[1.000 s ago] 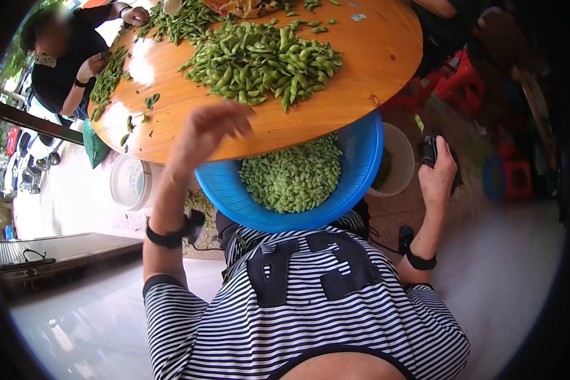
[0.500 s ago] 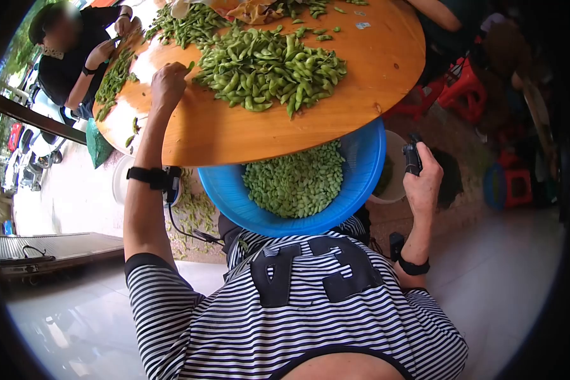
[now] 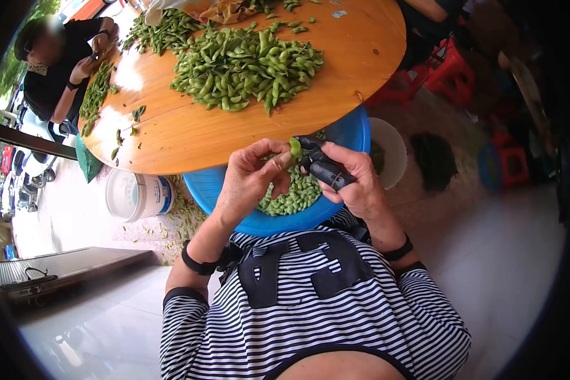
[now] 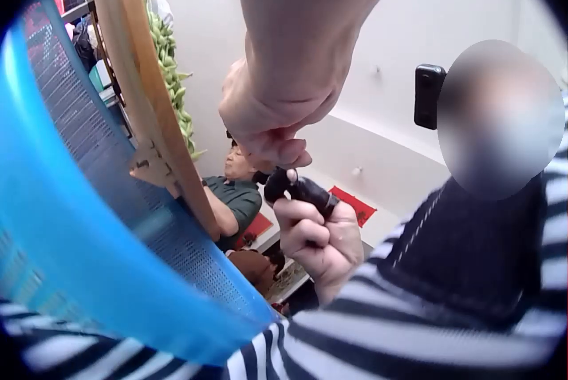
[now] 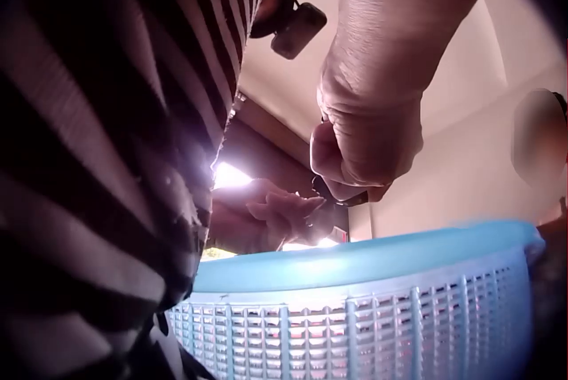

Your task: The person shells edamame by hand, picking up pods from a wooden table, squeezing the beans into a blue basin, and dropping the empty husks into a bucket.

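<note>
In the head view my left hand (image 3: 250, 180) pinches a green pod (image 3: 295, 147) between thumb and fingers. Close against it, my right hand (image 3: 358, 183) grips a small black tool (image 3: 329, 174), whose dark tip meets the pod. Both hands are above the blue basket (image 3: 202, 190), which holds many shelled green beans (image 3: 291, 196). In the left wrist view the right hand (image 4: 319, 242) has its fingers curled round the black tool (image 4: 311, 192). The right wrist view shows both hands over the basket's rim (image 5: 373, 260); the pod cannot be made out there.
A heap of pods (image 3: 247, 66) lies on the round wooden table (image 3: 335, 95), whose edge overhangs the basket. White buckets (image 3: 139, 196) stand on the left and a pale tub (image 3: 394, 155) on the right. Another person (image 3: 54, 76) sits at the table's left; red stools (image 3: 453, 76) are at the right.
My left hand has come from the table beside the pod heap to above the basket with a pod. My right hand has moved left with the tool, bringing both hands together.
</note>
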Available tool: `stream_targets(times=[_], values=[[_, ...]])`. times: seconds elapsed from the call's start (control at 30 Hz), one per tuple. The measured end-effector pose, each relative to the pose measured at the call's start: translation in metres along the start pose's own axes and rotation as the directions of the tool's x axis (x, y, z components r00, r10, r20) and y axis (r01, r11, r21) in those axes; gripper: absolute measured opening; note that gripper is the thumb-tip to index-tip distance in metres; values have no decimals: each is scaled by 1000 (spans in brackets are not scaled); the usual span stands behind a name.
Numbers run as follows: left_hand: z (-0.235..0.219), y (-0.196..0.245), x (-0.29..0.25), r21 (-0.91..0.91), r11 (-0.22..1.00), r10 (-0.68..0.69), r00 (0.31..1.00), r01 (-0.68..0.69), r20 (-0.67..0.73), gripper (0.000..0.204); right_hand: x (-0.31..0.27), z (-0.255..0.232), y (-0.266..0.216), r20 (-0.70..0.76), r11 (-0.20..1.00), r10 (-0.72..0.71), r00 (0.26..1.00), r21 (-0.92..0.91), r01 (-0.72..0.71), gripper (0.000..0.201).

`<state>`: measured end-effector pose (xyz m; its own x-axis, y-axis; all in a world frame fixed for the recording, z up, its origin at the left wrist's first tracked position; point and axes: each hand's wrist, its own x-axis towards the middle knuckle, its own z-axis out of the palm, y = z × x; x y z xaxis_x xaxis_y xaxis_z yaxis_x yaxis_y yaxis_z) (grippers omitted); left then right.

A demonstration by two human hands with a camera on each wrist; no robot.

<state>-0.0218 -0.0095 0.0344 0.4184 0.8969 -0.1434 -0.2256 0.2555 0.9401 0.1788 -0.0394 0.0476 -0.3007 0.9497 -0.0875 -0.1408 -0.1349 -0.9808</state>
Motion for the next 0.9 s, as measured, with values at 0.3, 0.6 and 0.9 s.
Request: stream_targets(times=[0.3,0.6,0.9], values=[[12,-16,1,183,978,118,986,-95,-117,9,6,-9,23,9,995,14,1000,100,-15,36],[-3,-28,9,-339,930,-137,989,145,47,9,10,-18,47,148,875,-62,987,484,-18,34],[7,-37,4,309,939,199,972,-153,-122,14,6,6,31,-87,985,-149,985,-98,140,29]])
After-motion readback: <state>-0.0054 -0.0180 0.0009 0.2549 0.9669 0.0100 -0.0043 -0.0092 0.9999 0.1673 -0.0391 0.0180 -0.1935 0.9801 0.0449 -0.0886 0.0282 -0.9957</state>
